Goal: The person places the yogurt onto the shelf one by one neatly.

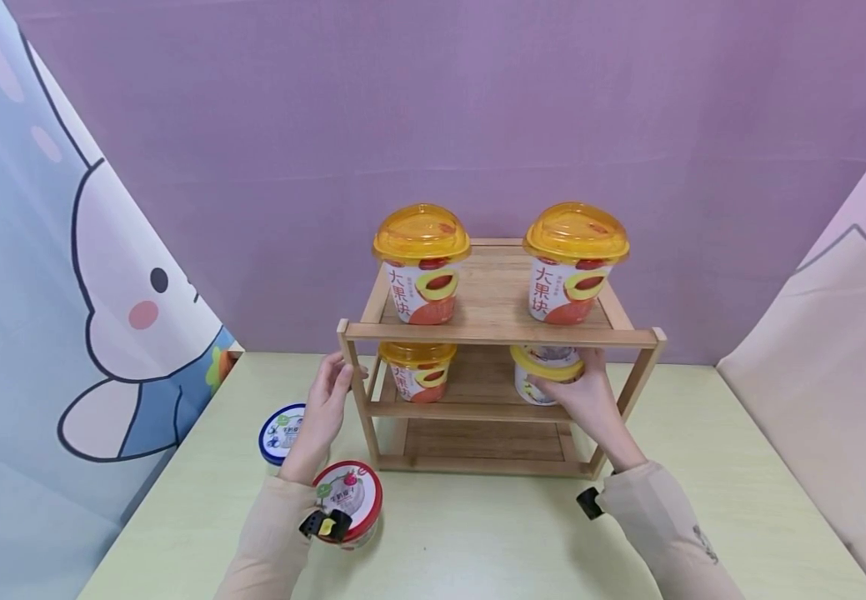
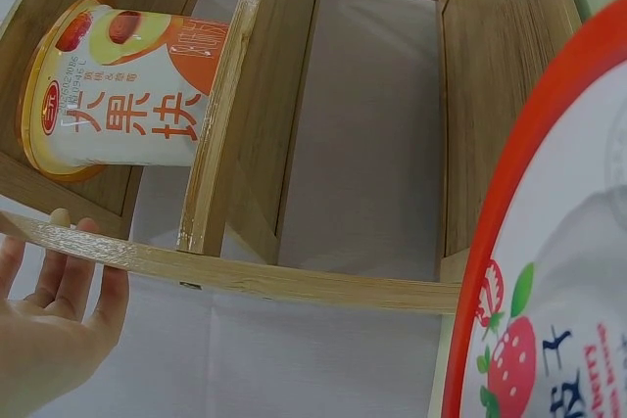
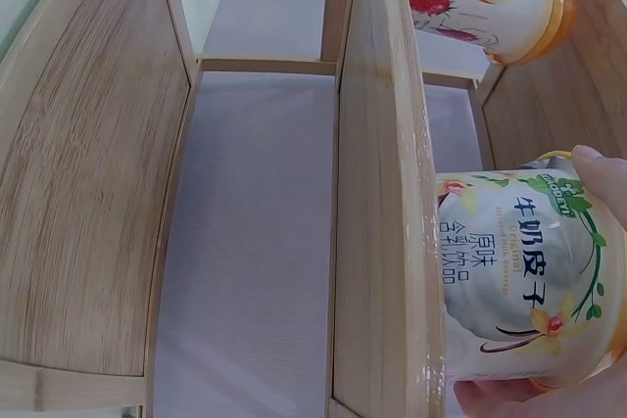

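My right hand point(image 1: 586, 398) grips a yellow-lidded tub point(image 1: 533, 379) on the middle shelf of the wooden rack point(image 1: 500, 335). In the right wrist view the tub point(image 3: 519, 276) shows a vanilla flower print, with fingers and thumb around its lid end. My left hand point(image 1: 327, 404) is at the rack's left front post, fingertips behind the post point(image 2: 147, 259) in the left wrist view. An orange-lidded fruit cup point(image 1: 419, 371) stands on the middle shelf at the left. Two more cups, a left one point(image 1: 422, 262) and a right one point(image 1: 575, 262), stand on top.
A red-lidded tub point(image 1: 350, 496) stands on the table point(image 1: 478, 542) by the left forearm, partly covered by the wrist camera. Behind that forearm is a blue-lidded tub point(image 1: 280, 433). The bottom shelf point(image 1: 485, 439) lies below the middle one. A purple cloth point(image 1: 478, 108) hangs behind.
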Demonstrator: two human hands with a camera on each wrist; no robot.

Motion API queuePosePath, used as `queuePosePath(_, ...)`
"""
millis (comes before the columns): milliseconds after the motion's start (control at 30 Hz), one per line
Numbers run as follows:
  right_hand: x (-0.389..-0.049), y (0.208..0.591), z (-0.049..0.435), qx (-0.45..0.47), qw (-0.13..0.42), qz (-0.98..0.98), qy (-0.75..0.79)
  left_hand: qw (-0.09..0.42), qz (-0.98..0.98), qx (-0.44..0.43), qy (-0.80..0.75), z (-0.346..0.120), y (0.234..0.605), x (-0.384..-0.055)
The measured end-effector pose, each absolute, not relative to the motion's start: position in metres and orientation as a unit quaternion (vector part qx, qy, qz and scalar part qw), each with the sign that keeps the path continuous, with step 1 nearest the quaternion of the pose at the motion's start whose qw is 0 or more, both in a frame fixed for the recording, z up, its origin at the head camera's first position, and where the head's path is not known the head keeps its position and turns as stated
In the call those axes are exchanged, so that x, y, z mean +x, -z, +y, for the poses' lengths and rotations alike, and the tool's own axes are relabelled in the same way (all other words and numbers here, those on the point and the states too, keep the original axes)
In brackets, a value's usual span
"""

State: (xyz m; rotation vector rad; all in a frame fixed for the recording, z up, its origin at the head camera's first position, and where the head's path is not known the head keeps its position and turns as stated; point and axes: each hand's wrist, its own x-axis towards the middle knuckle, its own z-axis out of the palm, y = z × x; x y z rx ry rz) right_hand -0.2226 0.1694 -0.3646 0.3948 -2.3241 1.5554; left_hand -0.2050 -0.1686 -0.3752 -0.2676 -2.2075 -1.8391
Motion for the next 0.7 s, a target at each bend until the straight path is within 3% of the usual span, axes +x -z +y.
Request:
queuePosePath(500, -0.221, 0.365, 0.168, 0.152, 0.164, -0.808, -0.545, 0.125, -0.758, -0.087, 0.634, -0.168, 0.374, -0.205)
queuePosePath(700, -0.212, 0.368, 0.169, 0.14, 0.144, -0.815, -0.543, 0.122, -0.755, -0.089, 0.638, -0.168, 0.374, -0.204)
